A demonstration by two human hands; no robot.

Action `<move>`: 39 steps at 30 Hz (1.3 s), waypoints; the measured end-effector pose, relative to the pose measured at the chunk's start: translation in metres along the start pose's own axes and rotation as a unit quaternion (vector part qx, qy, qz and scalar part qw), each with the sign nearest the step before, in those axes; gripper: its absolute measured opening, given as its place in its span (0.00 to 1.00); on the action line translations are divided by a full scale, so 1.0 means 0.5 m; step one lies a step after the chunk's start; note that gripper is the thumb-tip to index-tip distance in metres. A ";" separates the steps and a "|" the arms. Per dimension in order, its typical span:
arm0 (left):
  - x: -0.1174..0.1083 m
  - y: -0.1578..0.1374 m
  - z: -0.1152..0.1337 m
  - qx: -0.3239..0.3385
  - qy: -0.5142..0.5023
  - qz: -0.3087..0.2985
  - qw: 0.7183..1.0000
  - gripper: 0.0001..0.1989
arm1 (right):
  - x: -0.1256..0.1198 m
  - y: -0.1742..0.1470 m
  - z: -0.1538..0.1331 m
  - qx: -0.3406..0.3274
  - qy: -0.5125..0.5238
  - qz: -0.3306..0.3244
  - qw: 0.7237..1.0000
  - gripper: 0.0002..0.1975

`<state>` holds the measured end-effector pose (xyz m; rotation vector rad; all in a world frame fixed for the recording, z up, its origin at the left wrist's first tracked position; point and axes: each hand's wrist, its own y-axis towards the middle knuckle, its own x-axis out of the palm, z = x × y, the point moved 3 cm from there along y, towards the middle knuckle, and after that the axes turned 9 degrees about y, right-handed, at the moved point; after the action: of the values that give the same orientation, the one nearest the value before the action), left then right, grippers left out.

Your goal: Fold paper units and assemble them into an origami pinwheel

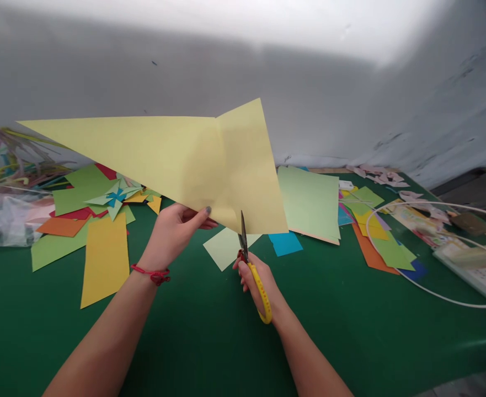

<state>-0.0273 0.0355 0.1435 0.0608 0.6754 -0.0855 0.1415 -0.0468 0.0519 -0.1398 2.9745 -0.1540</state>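
Observation:
A large sheet of pale yellow paper (151,149) is held up above the table, with a crease running down its right part and a long point reaching to the left. My left hand (180,226) pinches its lower edge, thumb in front and fingers behind. In my right hand (259,275) are yellow-handled scissors (261,292), their blades pointing up at the paper's bottom edge. One blade lies in front of the sheet; the other is partly hidden. Below the sheet, a pale green paper square (223,251) and a blue paper piece (286,243) lie on the table.
Coloured paper pieces (106,248) and a paper flower (116,196) lie at left, beside plastic bags (6,220). Pale green sheets (309,204) lie right of centre. Farther right are more paper pieces (381,231), a white cable (425,292) and a power strip (474,275). A wall stands behind.

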 end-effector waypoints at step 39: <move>0.000 0.003 -0.002 0.019 0.012 -0.012 1.000 0.16 | 0.002 0.000 0.001 0.014 -0.007 0.010 1.000 0.20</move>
<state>-0.0277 0.0372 0.1425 0.0895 0.6994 -0.1209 0.1407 -0.0469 0.0515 -0.1074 2.9581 -0.1918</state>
